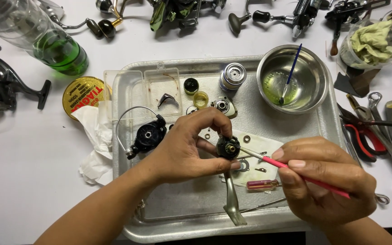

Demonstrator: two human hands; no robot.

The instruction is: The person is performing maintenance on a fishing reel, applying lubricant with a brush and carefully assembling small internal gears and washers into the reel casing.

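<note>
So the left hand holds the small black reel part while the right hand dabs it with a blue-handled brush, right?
Not quite. In the head view the brush in the right hand has a pink handle; the blue-handled one rests in the steel bowl. The left hand does hold the black reel part.

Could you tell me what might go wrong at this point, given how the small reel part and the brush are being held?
The left hand pinches the small black reel part with fingertips only, so brush pressure might twist it loose. The right hand holds the pink brush far back, so its tip could wander. Tiny washers lie loose on the white paper beneath; a dropped part or a nudge could scatter them across the metal tray.
</note>
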